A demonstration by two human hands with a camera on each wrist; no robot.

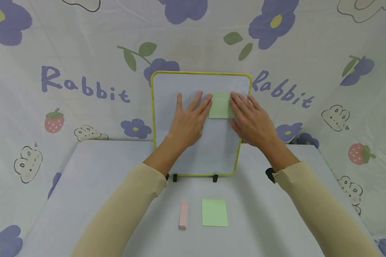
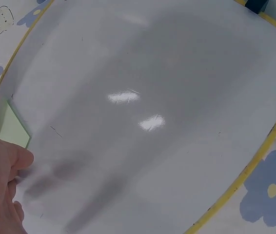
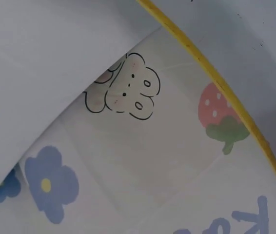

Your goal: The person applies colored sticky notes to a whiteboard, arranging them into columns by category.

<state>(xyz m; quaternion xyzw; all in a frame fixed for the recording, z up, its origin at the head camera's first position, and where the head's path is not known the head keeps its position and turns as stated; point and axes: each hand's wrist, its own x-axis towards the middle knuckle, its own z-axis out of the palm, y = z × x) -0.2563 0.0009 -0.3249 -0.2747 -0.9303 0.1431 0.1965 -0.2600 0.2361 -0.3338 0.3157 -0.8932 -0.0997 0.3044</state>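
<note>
A light green sticky note (image 1: 220,105) lies against the upper right part of a whiteboard (image 1: 193,157) with a yellow frame. My left hand (image 1: 188,123) is spread on the board, its fingers straight, with the index fingertip at the note's left edge. On the other side, my right hand (image 1: 252,119) rests its extended fingers on the note's right edge and covers part of it. From the left wrist, the left hand (image 2: 1,180) and a corner of the sticky note (image 2: 12,126) show at the left edge. The right wrist view shows no hand.
The board leans upright on small black feet (image 1: 215,178) on a white table (image 1: 115,214). In front of it lie a green sticky note pad (image 1: 214,213) and a narrow pink strip stack (image 1: 183,215). Behind hangs a patterned cloth (image 1: 193,43).
</note>
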